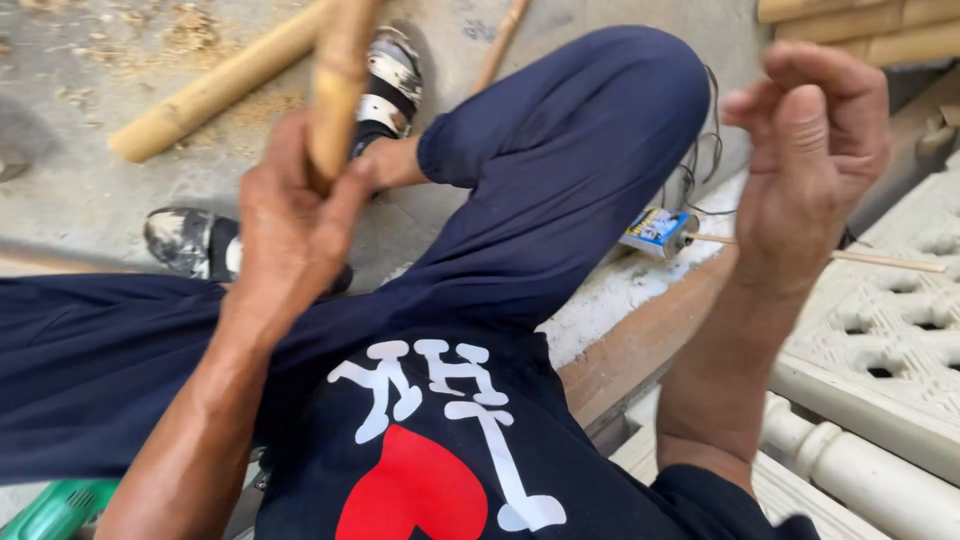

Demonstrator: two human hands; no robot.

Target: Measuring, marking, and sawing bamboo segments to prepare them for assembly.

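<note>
The left hand point(290, 225) is seen clenched around a bamboo stick point(338, 85), which is held nearly upright and runs out of view at the top edge. The grip is taken at the stick's lower end, with the fingers wrapped round it. The stick is raised above the person's crossed legs, which are clothed in dark blue trousers point(560, 150).

The right hand point(810, 165) is raised at the right side, palm turned inward, fingers curled loosely; nothing is seen grasped in it. Behind it a thin wooden skewer point(885, 260) is noted lying across a pale latticed panel point(890, 330); whether the hand touches the skewer cannot be told. Just beside the skewer's left end a small blue and yellow box point(655, 230) is recorded on a rough ledge point(610, 300), with dark wires point(700, 170) looped above it.

On the concrete floor point(90, 190) a second bamboo pole point(215, 90) is observed lying at a slant, well apart from the held stick, with sawdust point(190, 30) scattered near it. Two worn sandals point(390, 80) are seen on the person's feet. A green object point(55, 510) is partly visible at the lower left corner; its kind cannot be determined.
</note>
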